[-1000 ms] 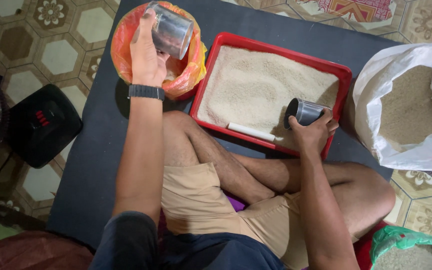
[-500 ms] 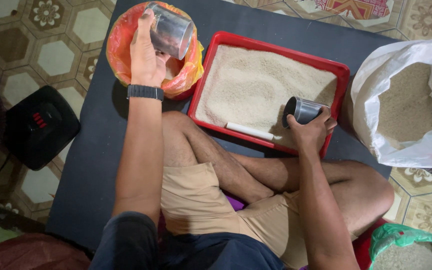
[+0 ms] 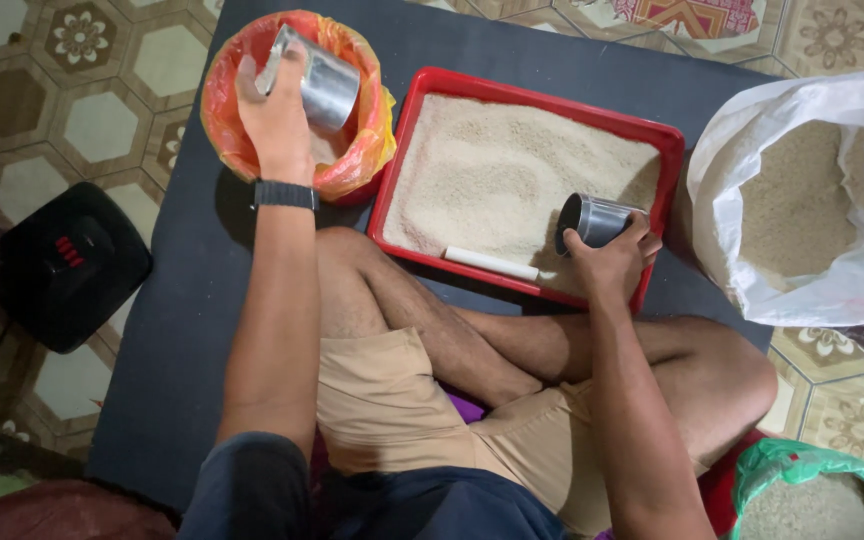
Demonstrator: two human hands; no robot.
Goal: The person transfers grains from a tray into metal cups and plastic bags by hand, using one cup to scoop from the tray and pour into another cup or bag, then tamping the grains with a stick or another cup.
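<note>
Shiny metal is in both hands. The left hand (image 3: pixel 274 118) is closed around a steel cup (image 3: pixel 320 80), which is tilted with its mouth toward the inside of an orange plastic bag (image 3: pixel 352 165). The right hand (image 3: pixel 612 262) is also closed around a second steel cup (image 3: pixel 592 220); this one lies on its side, its open mouth facing left, low against the rice in a red tray (image 3: pixel 532 90).

To do this well, I think the left cup should stay over the middle of the bag, not near its soft rim, so grains fall inside. The right cup should push flat through the rice and come up level.

A white stick (image 3: pixel 490 263) lies in the tray just beside the right hand. A large white sack (image 3: pixel 802 290) of rice stands at the right, a green bag (image 3: pixel 802 470) below it, and a black scale (image 3: pixel 72 265) is at the left on the tiled floor.
</note>
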